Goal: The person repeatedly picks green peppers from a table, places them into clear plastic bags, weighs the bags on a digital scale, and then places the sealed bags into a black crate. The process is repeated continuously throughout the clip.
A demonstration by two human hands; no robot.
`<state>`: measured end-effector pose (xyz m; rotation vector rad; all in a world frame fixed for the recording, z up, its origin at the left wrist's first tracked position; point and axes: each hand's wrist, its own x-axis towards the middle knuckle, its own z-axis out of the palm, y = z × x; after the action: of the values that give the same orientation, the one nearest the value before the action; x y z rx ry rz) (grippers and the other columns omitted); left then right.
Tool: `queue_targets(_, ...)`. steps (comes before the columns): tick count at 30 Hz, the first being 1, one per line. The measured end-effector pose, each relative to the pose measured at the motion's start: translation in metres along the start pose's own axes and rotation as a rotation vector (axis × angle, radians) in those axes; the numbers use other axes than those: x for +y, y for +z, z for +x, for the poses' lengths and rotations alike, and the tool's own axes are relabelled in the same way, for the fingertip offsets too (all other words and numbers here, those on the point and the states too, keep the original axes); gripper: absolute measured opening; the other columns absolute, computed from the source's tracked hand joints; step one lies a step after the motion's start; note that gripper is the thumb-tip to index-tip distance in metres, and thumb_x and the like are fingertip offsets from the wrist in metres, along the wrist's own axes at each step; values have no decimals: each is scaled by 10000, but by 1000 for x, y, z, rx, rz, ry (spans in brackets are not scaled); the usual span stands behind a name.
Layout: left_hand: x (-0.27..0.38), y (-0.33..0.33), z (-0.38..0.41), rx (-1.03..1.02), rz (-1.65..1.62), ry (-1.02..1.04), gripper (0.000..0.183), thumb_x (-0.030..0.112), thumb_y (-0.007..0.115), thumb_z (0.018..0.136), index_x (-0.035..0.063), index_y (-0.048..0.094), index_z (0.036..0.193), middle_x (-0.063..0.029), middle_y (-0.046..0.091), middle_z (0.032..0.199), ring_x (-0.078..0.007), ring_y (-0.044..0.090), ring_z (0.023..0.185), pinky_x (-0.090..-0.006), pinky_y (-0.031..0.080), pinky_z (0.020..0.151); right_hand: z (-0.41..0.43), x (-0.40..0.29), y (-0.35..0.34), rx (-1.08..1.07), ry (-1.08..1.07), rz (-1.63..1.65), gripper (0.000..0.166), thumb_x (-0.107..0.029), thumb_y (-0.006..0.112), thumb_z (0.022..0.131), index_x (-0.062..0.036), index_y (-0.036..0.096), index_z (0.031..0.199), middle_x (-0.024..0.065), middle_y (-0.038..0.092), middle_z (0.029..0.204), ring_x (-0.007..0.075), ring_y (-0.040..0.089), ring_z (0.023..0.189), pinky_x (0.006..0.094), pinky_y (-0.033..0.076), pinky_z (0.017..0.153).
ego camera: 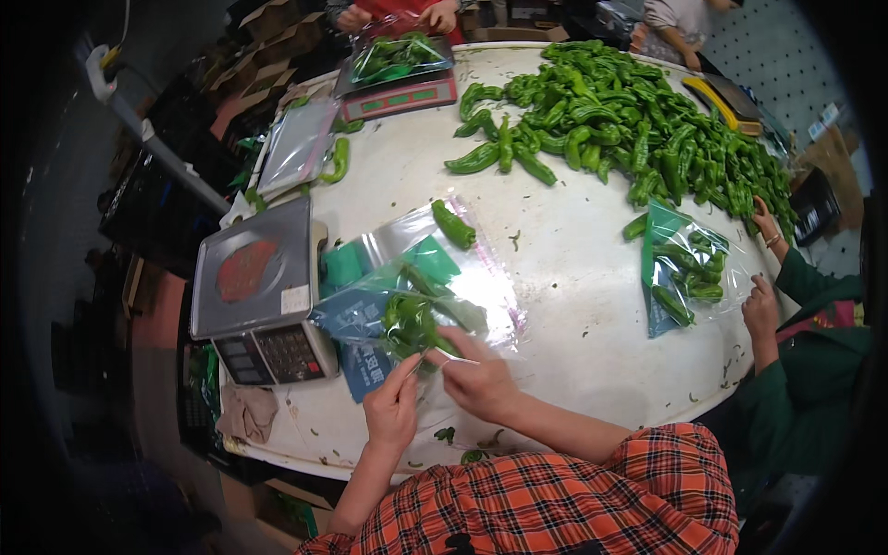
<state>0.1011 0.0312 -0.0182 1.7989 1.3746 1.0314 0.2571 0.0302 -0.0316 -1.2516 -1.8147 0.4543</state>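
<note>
My left hand (390, 404) pinches the near edge of a clear plastic bag (354, 316) with blue and green print. Several green peppers (409, 322) lie inside it. At the bag's mouth is my right hand (479, 378), blurred, with its fingers on the edge and partly behind the film. Beneath lie more flat printed bags (496, 291), and a single loose green pepper (454, 225) rests on top of them. Just left of the bag stands a grey electronic scale (298, 229) with a bare metal pan.
A heap of green peppers (610, 111) covers the table's far right. At right, a co-worker's hands (762, 305) are beside another pepper bag (687, 270). A red scale (402, 99) with a filled bag stands at the far side. A cloth (248, 413) lies front left.
</note>
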Motion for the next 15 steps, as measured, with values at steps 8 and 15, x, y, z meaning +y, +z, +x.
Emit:
queue_targets(8, 2, -4, 1, -112, 21, 152, 235, 10, 503, 833, -27, 605, 1042, -170, 651, 883, -168, 635, 734, -243, 459, 656, 44, 51, 33, -172, -155, 59, 413, -143, 592, 766, -62, 500, 1161, 174, 431, 1256, 333, 440, 1128, 382, 383, 915)
queue_targets(15, -23, -14, -8, -24, -65, -115, 228, 38, 494, 845, -25, 612, 1029, -99, 645, 820, -88, 530, 630, -215, 419, 588, 37, 133, -169, -679, 384, 434, 311, 2, 536, 759, -25, 587, 1066, 89, 620, 987, 172, 562, 930, 294, 443, 817)
